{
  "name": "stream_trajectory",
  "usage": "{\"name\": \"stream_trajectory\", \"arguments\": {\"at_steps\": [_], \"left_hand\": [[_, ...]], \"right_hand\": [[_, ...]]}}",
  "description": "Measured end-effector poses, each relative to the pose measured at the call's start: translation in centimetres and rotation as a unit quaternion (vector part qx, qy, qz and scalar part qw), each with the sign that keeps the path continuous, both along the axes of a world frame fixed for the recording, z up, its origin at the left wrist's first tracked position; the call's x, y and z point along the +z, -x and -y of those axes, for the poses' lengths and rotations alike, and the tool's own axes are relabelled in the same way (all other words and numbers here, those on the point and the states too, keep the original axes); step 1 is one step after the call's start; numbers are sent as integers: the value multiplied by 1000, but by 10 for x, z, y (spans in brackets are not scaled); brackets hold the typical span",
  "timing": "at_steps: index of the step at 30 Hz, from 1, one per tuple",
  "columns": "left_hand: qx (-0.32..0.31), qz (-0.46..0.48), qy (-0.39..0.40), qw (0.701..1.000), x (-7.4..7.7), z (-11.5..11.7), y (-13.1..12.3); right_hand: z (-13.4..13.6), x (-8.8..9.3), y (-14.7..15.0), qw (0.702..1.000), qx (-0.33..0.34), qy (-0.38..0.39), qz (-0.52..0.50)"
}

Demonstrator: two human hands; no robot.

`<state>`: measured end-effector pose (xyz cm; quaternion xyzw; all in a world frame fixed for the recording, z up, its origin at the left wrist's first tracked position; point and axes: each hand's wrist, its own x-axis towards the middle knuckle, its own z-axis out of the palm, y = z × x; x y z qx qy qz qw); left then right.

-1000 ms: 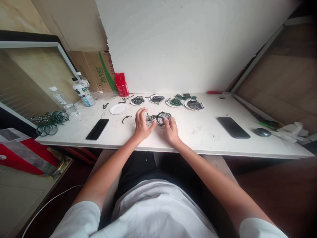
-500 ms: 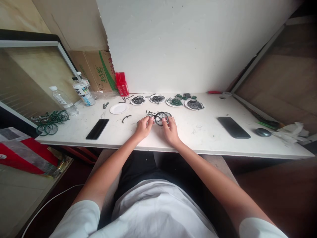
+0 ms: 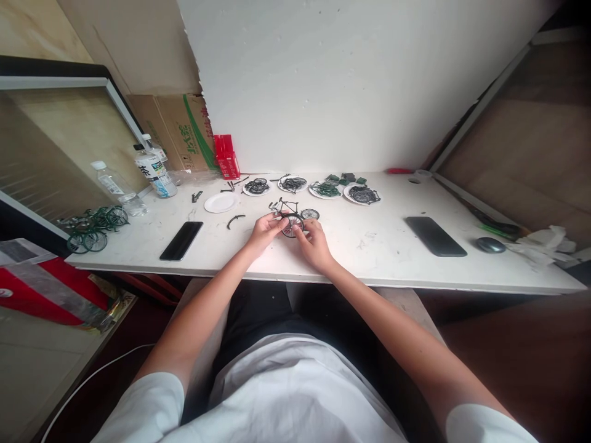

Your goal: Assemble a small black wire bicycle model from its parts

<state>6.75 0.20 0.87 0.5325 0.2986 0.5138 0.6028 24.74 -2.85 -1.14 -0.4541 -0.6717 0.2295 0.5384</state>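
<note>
A dark model bicycle (image 3: 292, 226) is between my two hands, over the front middle of the table. Its spoked wheel faces me, and the thin frame and handlebar rise behind it. My left hand (image 3: 266, 230) pinches the bicycle at the left of that wheel. At the wheel's lower right, the fingers of my right hand (image 3: 316, 243) close on it. Another small wheel (image 3: 309, 214) shows just behind my right fingers; whether it is joined to the bicycle I cannot tell. A curved black strip (image 3: 236, 220) lies left of my left hand.
Along the back stand plates of small parts, such as the wheel plate (image 3: 257, 186) and the green-parts plate (image 3: 325, 189). A bare white plate (image 3: 222, 202) is at their left. Phones (image 3: 181, 240) lie at both sides. Green model bicycles (image 3: 96, 226) and bottles (image 3: 156, 172) stand left.
The bicycle has been turned and tilted in my hands, so its frame now rises above the wheel. The wheel in front has shifted slightly left and down.
</note>
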Motion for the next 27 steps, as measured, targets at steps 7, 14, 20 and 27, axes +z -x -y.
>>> {"name": "stream_trajectory", "arguments": {"at_steps": [7,14,20,27], "left_hand": [[2,24,16,1000,4,0,2],[-16,33,45,998,0,-4,8],[10,61,53,997,-1,-7,10],[186,72,48,979,-7,-17,13]], "right_hand": [[-1,-2,1,1000,-2,7,20],[0,-2,1,1000,4,18,17],[1,2,1,1000,2,13,0],[1,-1,-1,1000,-3,15,-1]]}}
